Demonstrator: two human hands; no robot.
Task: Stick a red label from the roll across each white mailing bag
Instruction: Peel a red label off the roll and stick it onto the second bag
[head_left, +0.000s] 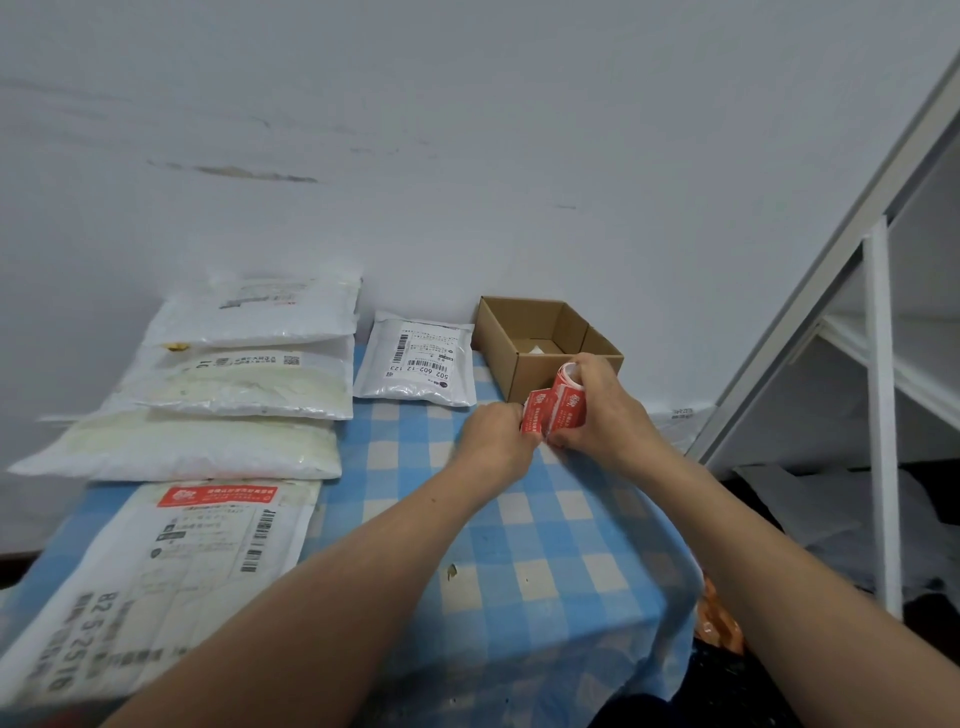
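My right hand (602, 410) grips the roll of red labels (566, 397) above the checked table. My left hand (496, 436) pinches the loose red label (537, 415) at the roll's end. Several white mailing bags lie along the left side. The nearest bag (171, 571) carries a red label (215, 495) across its top. Behind it lie three overlapping bags (208, 447), (244, 384), (260, 312), and a smaller bag (415, 364) with a white shipping label sits near the wall.
An open cardboard box (540, 343) stands by the wall just behind my hands. The blue and white checked tablecloth (519, 545) covers the table. A white shelf frame (878, 389) rises on the right. A small scrap (452, 570) lies on the cloth.
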